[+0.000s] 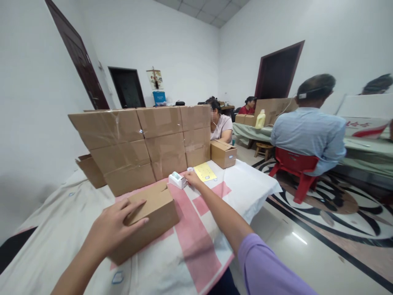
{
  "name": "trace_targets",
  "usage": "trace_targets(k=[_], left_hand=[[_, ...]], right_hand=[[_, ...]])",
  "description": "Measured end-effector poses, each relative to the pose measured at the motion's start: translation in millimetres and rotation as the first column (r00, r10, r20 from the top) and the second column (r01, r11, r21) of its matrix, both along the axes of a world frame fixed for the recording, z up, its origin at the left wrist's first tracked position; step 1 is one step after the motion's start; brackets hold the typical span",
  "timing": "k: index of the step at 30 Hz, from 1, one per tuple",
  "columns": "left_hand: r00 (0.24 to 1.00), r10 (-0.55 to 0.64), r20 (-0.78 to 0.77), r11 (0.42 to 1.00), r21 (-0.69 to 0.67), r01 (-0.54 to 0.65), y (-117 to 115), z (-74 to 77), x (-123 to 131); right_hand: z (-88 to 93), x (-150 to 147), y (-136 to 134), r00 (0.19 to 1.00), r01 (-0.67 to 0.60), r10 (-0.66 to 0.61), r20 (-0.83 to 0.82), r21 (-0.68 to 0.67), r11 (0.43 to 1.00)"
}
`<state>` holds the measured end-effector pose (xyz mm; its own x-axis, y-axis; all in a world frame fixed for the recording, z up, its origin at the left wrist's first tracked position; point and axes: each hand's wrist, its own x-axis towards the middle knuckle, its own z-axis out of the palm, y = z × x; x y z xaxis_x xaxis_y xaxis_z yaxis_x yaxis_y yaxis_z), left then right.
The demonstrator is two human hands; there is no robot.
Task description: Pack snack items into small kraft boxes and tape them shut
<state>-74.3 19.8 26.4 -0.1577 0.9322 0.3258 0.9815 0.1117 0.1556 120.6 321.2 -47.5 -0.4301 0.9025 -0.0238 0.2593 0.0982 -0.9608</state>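
My left hand (115,225) lies on top of a small closed cardboard box (153,213) near the table's front, fingers spread over its lid. My right hand (193,178) is stretched out across the table, its fingers curled beside a small white tape dispenser (177,179) and touching or pinching something at its end that I cannot make out. A yellow sheet (205,172) lies just beyond that hand.
A wall of stacked taped cartons (141,143) stands behind the dispenser, with another small box (223,153) at the far right of the cloth-covered table (245,180). Other people sit at tables to the right, one on a red chair (296,172).
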Motion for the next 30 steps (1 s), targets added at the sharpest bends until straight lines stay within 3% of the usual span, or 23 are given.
trace_targets(k=[9, 19, 26, 30], left_hand=[[0.999, 0.048, -0.012, 0.999, 0.009, -0.048, 0, 3.2, 4], [0.991, 0.074, -0.110, 0.997, 0.028, -0.071, -6, 9.1, 18], [0.992, 0.089, -0.087, 0.996, 0.036, -0.086, -7, 14.1, 26], [0.992, 0.106, -0.074, 0.994, 0.035, -0.104, -6, 14.2, 26]], right_hand=[[-9.8, 13, -7, 0.997, 0.050, -0.052, -0.065, -0.025, 0.998], [-14.9, 9, -5, 0.985, 0.155, -0.164, -0.052, -0.152, 0.976], [-9.3, 8, -5, 1.000, 0.006, -0.010, -0.010, -0.330, 0.944], [-9.4, 0, -8, 0.998, -0.052, 0.040, -0.048, -0.286, 0.957]])
